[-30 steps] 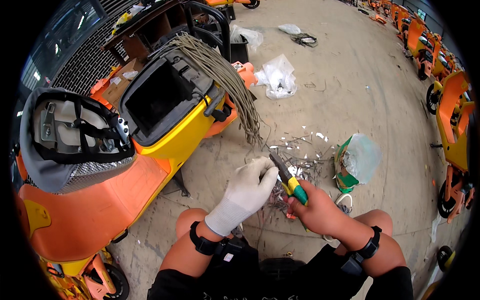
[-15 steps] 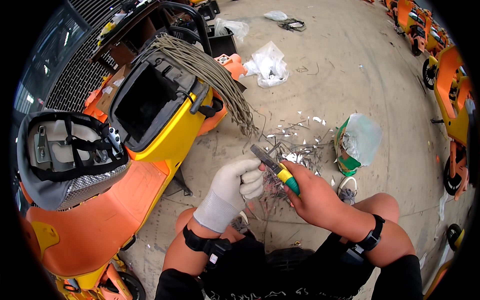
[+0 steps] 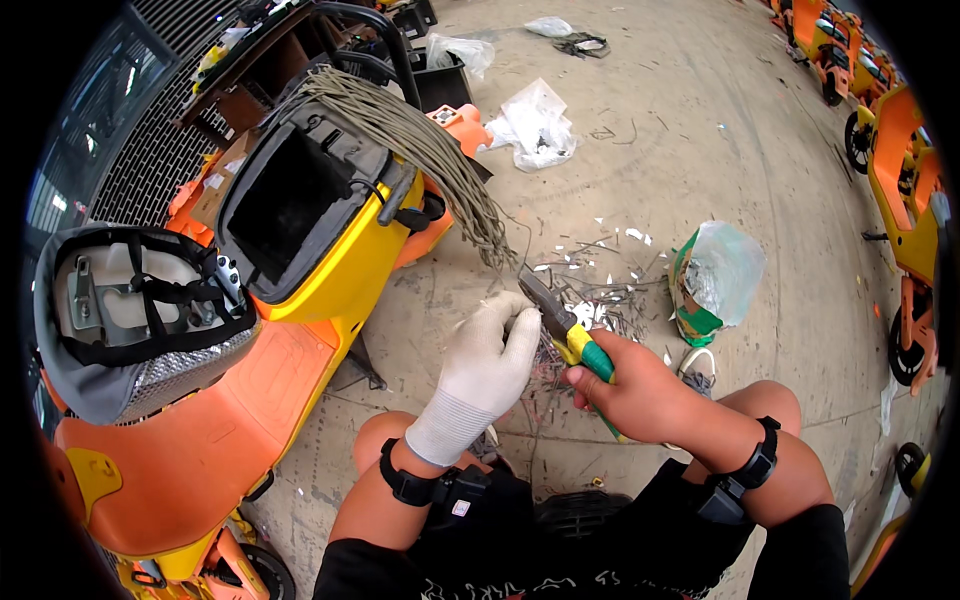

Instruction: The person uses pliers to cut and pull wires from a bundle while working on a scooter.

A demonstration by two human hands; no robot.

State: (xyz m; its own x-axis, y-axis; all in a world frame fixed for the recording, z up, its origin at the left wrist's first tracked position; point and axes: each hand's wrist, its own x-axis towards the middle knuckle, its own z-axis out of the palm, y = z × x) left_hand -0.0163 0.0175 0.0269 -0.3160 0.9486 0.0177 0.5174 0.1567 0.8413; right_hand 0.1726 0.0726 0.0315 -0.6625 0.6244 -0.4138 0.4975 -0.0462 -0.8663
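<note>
My left hand [image 3: 483,358], in a whitish knit glove, is closed with thumb and fingers pinched together; what they hold is hidden. My bare right hand [image 3: 640,385] grips pliers [image 3: 575,332] with green and yellow handles. The dark jaws of the pliers point up and left, right beside the gloved fingertips, and the handles are spread apart. Beyond my hands a bundle of grey-brown cables [image 3: 405,140] drapes over a yellow box [image 3: 345,270] with a dark hollow inside. A thin strand curls from the bundle's lower end, near the pliers' tip.
White scraps and wire offcuts [image 3: 610,300] litter the concrete floor past my hands. A green and clear plastic bag [image 3: 715,280] stands at the right. An orange scooter seat [image 3: 215,410] and a grey basket [image 3: 150,330] lie left. Orange scooters [image 3: 900,190] line the right edge.
The pliers have shifted slightly right and down, and their handles have spread apart. My left hand has turned, with its thumb now along the pinched fingers beside the jaws.
</note>
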